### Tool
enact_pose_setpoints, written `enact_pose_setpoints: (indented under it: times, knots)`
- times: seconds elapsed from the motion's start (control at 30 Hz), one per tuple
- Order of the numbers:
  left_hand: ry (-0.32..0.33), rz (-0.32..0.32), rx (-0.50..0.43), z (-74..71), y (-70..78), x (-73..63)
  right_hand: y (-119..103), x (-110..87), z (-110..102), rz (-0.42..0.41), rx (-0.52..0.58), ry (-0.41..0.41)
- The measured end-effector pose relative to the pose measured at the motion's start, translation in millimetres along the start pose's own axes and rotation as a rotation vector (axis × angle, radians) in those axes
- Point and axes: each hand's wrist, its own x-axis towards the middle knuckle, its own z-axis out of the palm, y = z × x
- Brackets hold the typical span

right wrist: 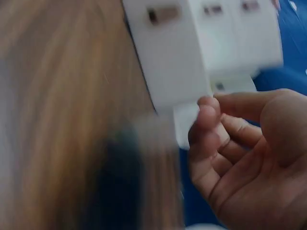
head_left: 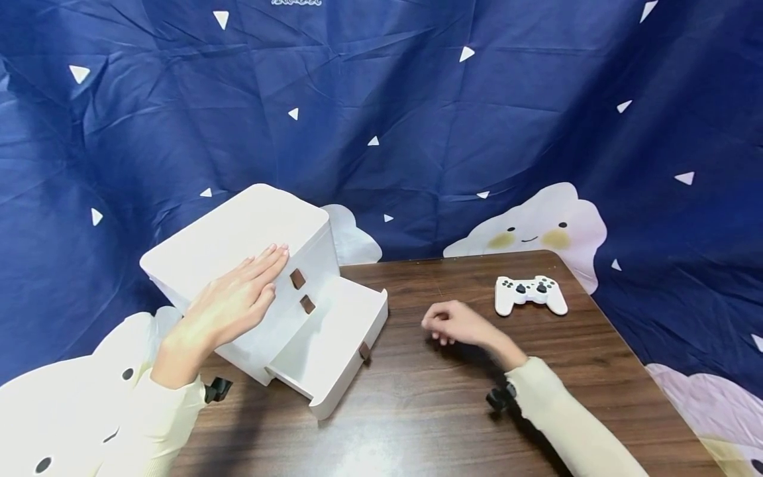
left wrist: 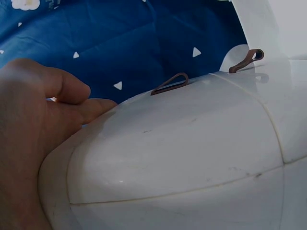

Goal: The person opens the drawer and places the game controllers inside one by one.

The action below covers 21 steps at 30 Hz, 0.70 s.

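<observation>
A white drawer cabinet (head_left: pixel 238 232) stands at an angle on the left side of the table. Its lowest drawer (head_left: pixel 352 311) is pulled out, with a brown tab (head_left: pixel 365 351) on the front and a bare white bottom showing. My left hand (head_left: pixel 235 301) rests flat on the cabinet's top, its straight fingers reaching toward the front edge. In the left wrist view, two brown loop pulls (left wrist: pixel 170 85) stick out from the upper drawer fronts. Over the table, right of the drawer, my right hand (head_left: pixel 459 322) hangs with loosely curled fingers and nothing in them.
A white game controller (head_left: pixel 530 295) lies at the back right of the brown wooden table (head_left: pixel 435 411), beyond my right hand. Behind the table hangs a dark blue cloth (head_left: pixel 417 86) with white triangles and clouds. Black wrist cameras (head_left: pixel 218 389) sit at both cuffs.
</observation>
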Motion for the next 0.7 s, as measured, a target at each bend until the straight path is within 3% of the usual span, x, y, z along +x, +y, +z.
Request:
enact_pose_setpoints:
  times: [0.4, 0.57, 0.7]
  knots:
    - [0.007, 0.002, 0.005, -0.9, 1.1, 0.3, 53, -37.4, -112, -0.078, 0.140, 0.152]
    - [0.002, 0.001, 0.009, -1.7, 1.0, -0.5, 74, -52.3, -149, -0.056, 0.212, 0.251]
    - [0.008, 0.009, 0.007, -2.1, 1.7, -0.8, 89, -62.6, -172, 0.013, 0.164, 0.346]
